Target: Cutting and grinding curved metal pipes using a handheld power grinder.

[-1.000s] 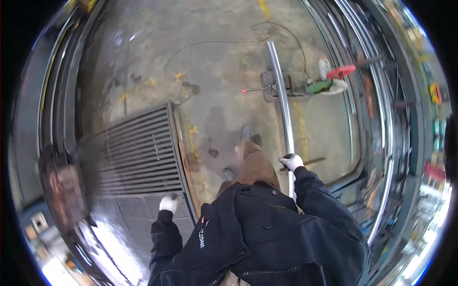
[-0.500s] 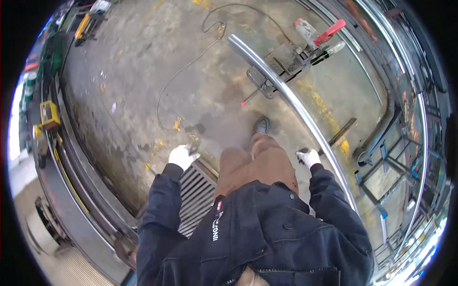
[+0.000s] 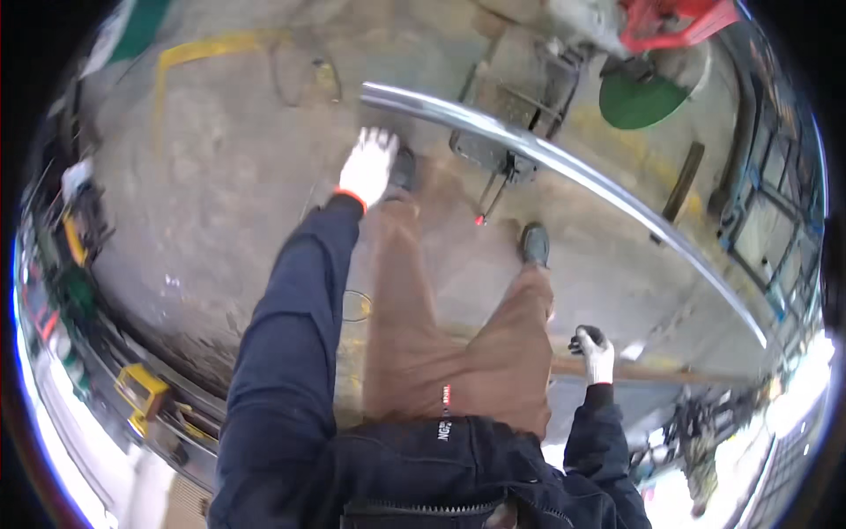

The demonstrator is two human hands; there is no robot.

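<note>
1. Left hand (image 3: pixel 368 164): white glove, fingers spread open, holding nothing. It reaches forward at the end of the dark sleeve and hangs over the concrete floor (image 3: pixel 220 176), just short of the near end of the metal tube (image 3: pixel 564 167).
2. Metal tube: long, bright, round section. Its long axis runs from a point just beyond and to the right of the left hand, slanting away to the right, to a far end up and to the right of the right hand. It passes over a dark stand (image 3: pixel 493 145); whether it rests there cannot be told.
3. Handling, as judged: stiff, smooth, likely slippery and heavy for its length. Grip at two well-separated points to stop swing.
4. Right hand (image 3: pixel 596 351): white glove, curled closed beside the right leg; any contents cannot be told. The tube lies well apart, ahead of it.
</note>
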